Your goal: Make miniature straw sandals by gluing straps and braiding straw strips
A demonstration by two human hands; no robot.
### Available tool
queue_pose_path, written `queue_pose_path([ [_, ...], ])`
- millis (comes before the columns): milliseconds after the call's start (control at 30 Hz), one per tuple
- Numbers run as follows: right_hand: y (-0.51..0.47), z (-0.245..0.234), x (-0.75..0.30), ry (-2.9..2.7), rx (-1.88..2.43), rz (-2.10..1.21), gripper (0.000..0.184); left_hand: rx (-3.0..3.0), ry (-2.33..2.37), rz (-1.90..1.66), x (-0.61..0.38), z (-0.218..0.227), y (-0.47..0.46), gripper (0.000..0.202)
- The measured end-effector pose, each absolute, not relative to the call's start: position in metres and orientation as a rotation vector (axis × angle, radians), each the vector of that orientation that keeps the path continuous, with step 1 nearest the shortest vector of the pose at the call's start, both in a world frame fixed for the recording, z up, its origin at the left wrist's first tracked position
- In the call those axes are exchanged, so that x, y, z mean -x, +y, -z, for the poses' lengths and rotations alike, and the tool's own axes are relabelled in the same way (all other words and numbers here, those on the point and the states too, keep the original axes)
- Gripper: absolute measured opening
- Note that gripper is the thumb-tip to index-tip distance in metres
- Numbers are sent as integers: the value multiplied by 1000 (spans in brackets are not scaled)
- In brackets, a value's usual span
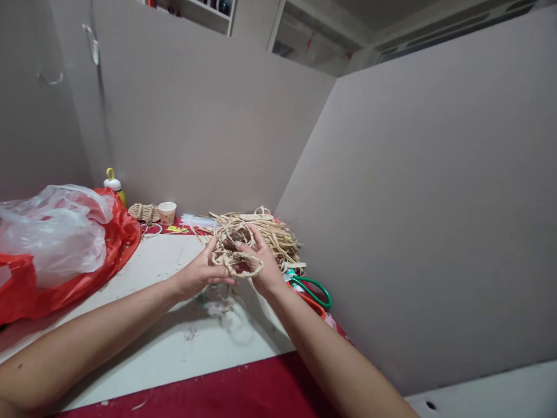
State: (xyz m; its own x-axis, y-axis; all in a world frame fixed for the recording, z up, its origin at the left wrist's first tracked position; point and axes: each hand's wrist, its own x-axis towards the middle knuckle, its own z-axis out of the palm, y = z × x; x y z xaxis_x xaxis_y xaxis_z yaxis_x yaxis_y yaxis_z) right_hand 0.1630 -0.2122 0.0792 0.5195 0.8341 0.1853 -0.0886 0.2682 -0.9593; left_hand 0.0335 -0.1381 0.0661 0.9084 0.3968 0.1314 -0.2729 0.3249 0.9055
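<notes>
The person's left hand (195,276) and right hand (267,268) face each other just apart, both half curled in a grip. The right thumb (244,248) bends toward the left hand; the left hand's lower fingers (223,281) reach toward the right. Behind each hand, a bare forearm slants outward, wrist nearly straight.

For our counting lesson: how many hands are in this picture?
2: the left hand holds the braided straw piece from its left side, and the right hand holds it from the right. No other hand shows.
</notes>
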Motion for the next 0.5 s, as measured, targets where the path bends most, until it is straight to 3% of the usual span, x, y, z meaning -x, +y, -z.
queue_pose_path([
  [133,-229,-72,-162,-1062,1295,-495,55,-1266,259,-474,-37,-60,-145,79],
  [267,-250,-73,-164,-1119,1346,-667,49,-1347,296,-427,-38,-57,-147,61],
  [367,-264,-76,-167,-1131,1319,-841,60,-1334,294,-411,-38,-61,-144,52],
  [500,-267,-74,-164,-1024,1185,-835,89,-1230,283,-468,-37,-73,-142,35],
])
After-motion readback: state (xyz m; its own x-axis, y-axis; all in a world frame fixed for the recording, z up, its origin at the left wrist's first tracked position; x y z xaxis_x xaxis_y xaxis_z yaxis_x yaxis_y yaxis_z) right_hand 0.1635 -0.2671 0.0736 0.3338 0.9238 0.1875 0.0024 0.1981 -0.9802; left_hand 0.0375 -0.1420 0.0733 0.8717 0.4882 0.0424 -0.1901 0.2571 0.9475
